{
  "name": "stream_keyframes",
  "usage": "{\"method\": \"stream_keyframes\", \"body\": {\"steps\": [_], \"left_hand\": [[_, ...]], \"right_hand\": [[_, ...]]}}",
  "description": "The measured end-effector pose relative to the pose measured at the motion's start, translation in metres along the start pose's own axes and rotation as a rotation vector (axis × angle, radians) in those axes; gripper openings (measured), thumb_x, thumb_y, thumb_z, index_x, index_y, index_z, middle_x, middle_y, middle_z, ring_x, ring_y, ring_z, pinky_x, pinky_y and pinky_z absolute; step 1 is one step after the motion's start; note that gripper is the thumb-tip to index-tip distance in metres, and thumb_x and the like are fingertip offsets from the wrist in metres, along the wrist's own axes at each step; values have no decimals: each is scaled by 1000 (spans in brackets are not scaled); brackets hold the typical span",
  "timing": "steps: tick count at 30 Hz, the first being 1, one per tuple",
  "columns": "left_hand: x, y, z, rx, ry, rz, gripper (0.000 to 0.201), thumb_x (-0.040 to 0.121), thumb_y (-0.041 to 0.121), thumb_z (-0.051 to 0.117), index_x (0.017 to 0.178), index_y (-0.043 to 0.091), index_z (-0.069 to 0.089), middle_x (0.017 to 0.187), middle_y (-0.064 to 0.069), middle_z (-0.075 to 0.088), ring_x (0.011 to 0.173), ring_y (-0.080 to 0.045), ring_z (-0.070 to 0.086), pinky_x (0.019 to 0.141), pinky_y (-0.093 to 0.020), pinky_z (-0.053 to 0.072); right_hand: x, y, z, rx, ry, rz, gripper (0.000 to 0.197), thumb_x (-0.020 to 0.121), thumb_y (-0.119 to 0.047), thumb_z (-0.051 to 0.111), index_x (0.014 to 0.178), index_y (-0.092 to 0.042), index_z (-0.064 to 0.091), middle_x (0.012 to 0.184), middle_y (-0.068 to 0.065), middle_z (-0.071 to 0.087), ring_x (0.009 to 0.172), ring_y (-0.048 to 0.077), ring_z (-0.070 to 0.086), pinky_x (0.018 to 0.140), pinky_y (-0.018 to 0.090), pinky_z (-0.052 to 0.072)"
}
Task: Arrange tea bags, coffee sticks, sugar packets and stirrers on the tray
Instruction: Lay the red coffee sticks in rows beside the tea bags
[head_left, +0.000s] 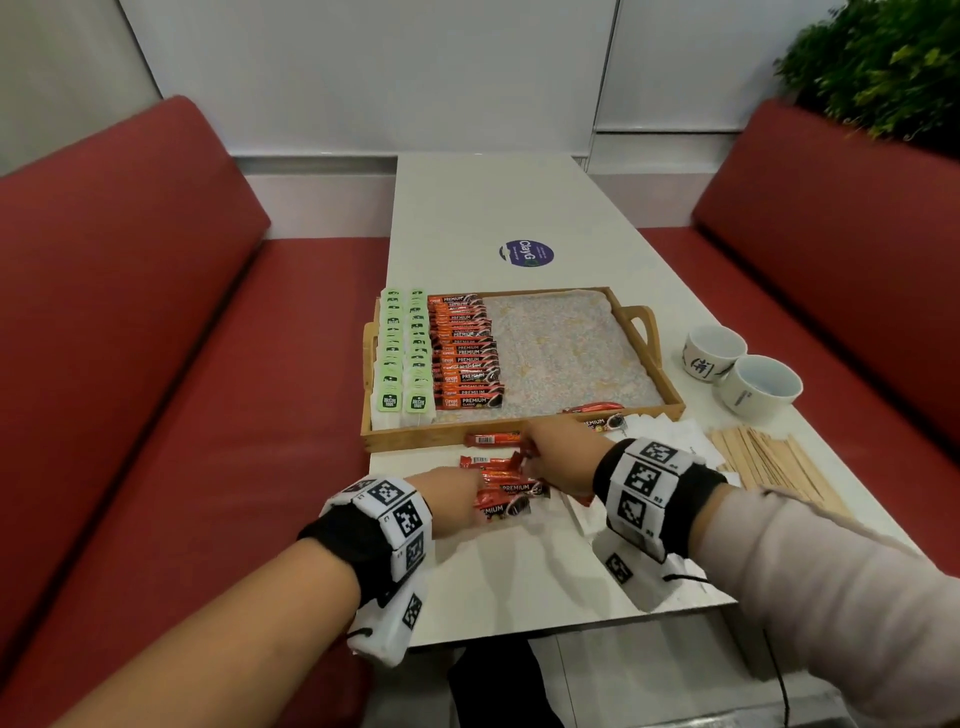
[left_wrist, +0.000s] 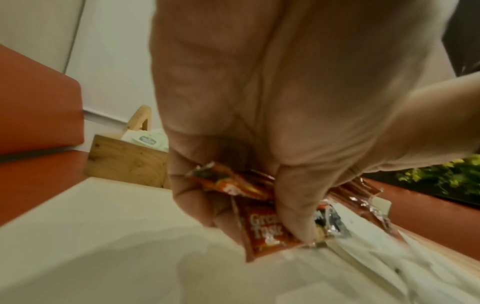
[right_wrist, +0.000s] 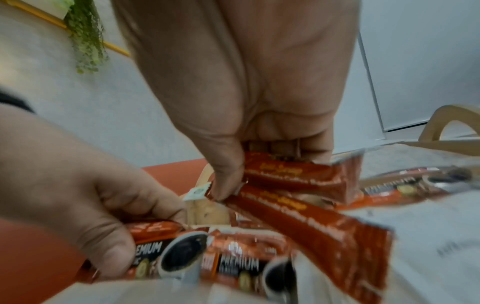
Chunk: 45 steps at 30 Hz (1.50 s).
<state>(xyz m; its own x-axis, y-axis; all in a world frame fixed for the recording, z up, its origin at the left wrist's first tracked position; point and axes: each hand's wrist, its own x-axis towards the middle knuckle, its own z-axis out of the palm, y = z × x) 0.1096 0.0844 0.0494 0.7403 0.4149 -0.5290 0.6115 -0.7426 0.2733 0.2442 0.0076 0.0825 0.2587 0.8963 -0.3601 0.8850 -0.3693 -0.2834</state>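
Note:
A wooden tray (head_left: 644, 410) holds two columns of green tea bags (head_left: 404, 353) and a column of red coffee sticks (head_left: 465, 353) at its left. In front of it a loose pile of coffee sticks (head_left: 506, 488) lies on the white table. My left hand (head_left: 449, 488) grips sticks from that pile (left_wrist: 262, 228). My right hand (head_left: 556, 457) pinches two red sticks (right_wrist: 306, 207) between thumb and fingers. Wooden stirrers (head_left: 769, 462) lie to the right, with white sugar packets (head_left: 675, 436) beside them.
Two white cups (head_left: 743, 374) stand right of the tray. Red bench seats (head_left: 156, 364) flank the table. A round purple sticker (head_left: 524, 253) lies beyond the tray. The tray's patterned liner (head_left: 566, 353) is bare on its right half. A plant (head_left: 883, 62) is at far right.

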Motion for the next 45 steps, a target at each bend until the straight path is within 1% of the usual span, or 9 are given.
{"method": "stream_keyframes", "body": {"steps": [3,6,15,21,26,30,35,39,45], "left_hand": [[-2,-8,-15,-215,48,-18,31,97,17,45,124,1,47,114,-14,62,102,-28,61,71,-26,41],[2,-15,-26,-631,150,-62,24,99,15,41,120,4,44,89,-6,62,71,-18,63,55,-25,49],[12,-11,-50,-1338,236,3,17,101,20,41,117,19,48,106,-7,58,83,-17,66,71,-33,60],[24,-18,-59,-1345,241,47,18,99,9,44,110,21,53,99,-7,67,85,-20,67,76,-40,58],[38,-30,-64,-1172,277,-30,29,93,11,56,121,10,49,106,-13,68,90,-27,70,82,-45,57],[50,-37,-70,-1234,335,-46,20,95,7,51,114,11,48,93,-8,63,74,-18,65,57,-29,55],[59,-39,-79,-1386,426,-95,14,95,6,42,93,17,50,68,-4,55,58,-16,53,57,-29,45],[68,-45,-82,-1481,440,-121,5,95,14,51,91,14,54,59,0,52,50,-13,46,50,-25,40],[75,-57,-80,-1313,419,-49,10,88,17,66,94,14,58,66,-4,50,48,-12,40,43,-21,36]], "right_hand": [[11,0,-18,134,119,33,26,91,-19,57,115,-12,51,107,9,61,93,24,56,73,28,41],[23,-3,-31,264,210,23,25,90,-18,60,114,-13,52,96,3,58,85,20,54,67,26,40],[56,-18,-36,574,360,25,24,86,-20,67,99,-16,47,82,-4,56,73,14,56,60,22,45],[73,-22,-31,691,364,28,28,80,-17,72,89,-18,46,93,9,65,83,25,64,75,40,56],[84,-14,-36,658,376,35,22,86,-18,66,94,-16,46,80,2,59,67,21,61,62,33,52],[95,-8,-47,578,339,46,20,97,-28,49,107,-12,45,81,3,54,67,21,56,61,36,45],[96,-6,-46,429,175,-56,32,100,-40,34,110,-11,41,87,3,54,77,19,51,70,33,38],[105,-6,-41,449,93,-112,9,98,-14,38,104,-11,32,73,3,45,62,17,41,60,35,34],[114,-8,-38,263,-22,-134,30,90,2,47,105,-15,28,74,6,47,61,18,42,57,30,35]]}}
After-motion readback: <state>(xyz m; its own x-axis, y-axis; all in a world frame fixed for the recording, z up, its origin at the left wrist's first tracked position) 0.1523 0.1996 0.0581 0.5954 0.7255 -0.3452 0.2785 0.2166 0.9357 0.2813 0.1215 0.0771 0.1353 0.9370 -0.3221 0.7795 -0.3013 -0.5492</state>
